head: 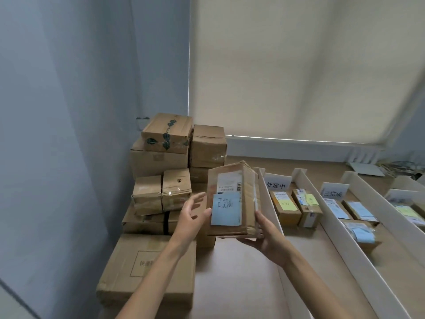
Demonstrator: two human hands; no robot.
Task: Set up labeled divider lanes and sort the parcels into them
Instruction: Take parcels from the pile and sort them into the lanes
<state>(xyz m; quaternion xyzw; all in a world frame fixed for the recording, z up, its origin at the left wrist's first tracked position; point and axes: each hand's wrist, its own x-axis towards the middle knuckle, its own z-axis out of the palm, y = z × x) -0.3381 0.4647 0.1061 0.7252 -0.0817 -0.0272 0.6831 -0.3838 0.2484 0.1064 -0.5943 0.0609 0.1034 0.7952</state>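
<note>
right hand (264,241) grips parcel (232,180) with blue note (225,209) from below; left hand (192,218) fingers (197,198) loose, straight, by its left edge

Blue-grey wall (69,111), cream roller blind (287,65) drawn down, white flat device (368,169) beside tangled cables (397,166) far right

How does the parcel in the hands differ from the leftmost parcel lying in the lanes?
The held parcel is lifted and upright; the lane parcel lies flat. The held parcel bears a blue note, the lane parcel a yellow note. Both are brown cardboard boxes with white labels.
</note>
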